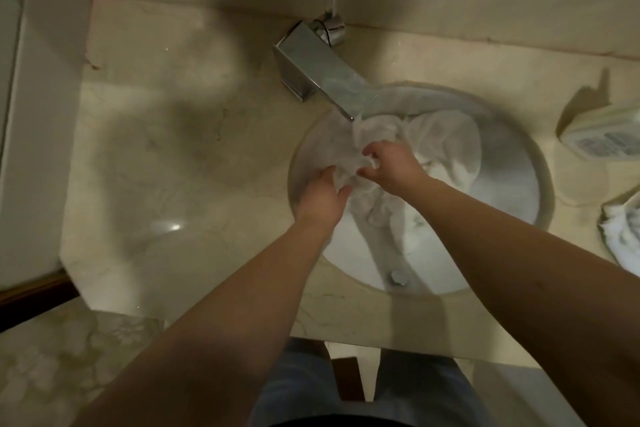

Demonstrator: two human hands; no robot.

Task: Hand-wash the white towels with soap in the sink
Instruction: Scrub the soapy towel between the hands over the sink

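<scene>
A wet white towel (446,146) lies bunched in the round white sink (512,191), reaching from under the spout to the basin's middle. My left hand (322,198) grips a fold of the towel at its left side, fingers curled into the cloth. My right hand (388,163) pinches the crumpled cloth just right of the left hand, thumb and fingers closed on it. The two hands nearly touch. Another white towel (623,229) sits on the counter at the right edge, partly out of frame.
A square chrome faucet (318,73) juts from the back wall over the sink's rim. A white soap packet (602,135) stands on the marble counter (156,149) to the right. The drain plug (398,277) shows at the basin's near side.
</scene>
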